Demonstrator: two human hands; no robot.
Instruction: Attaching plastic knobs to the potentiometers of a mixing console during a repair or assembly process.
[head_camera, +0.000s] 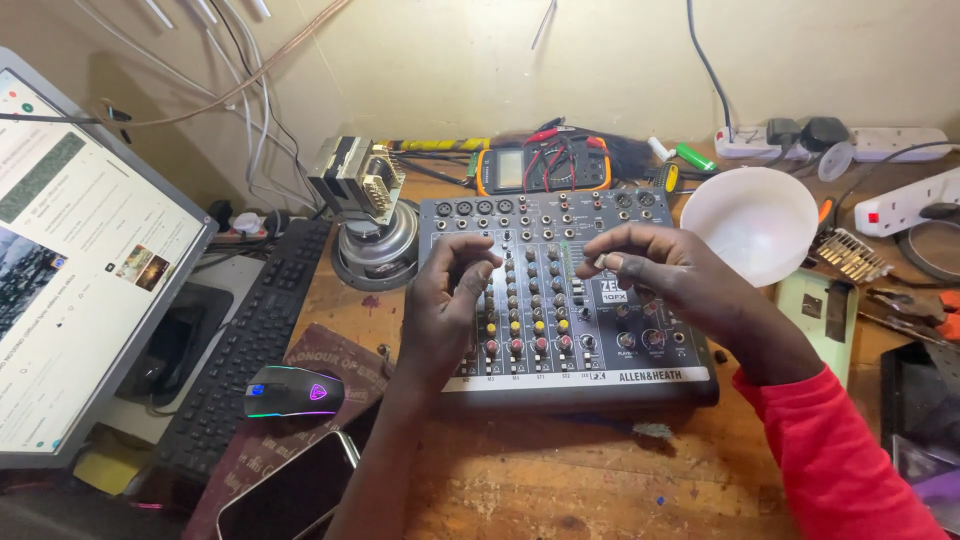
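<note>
A grey audio mixer with rows of coloured knobs lies on the wooden bench in front of me. My left hand hovers over its left knob rows, fingers curled loosely, thumb and forefinger nearly touching, nothing visible in them. My right hand, in a red sleeve, hangs over the mixer's right half and pinches a tiny pale part between thumb and forefinger. What the small part is cannot be made out.
A white bowl sits right of the mixer. An orange multimeter lies behind it. A monitor, keyboard, lit mouse and phone are at left. Power strips and small tools crowd the right.
</note>
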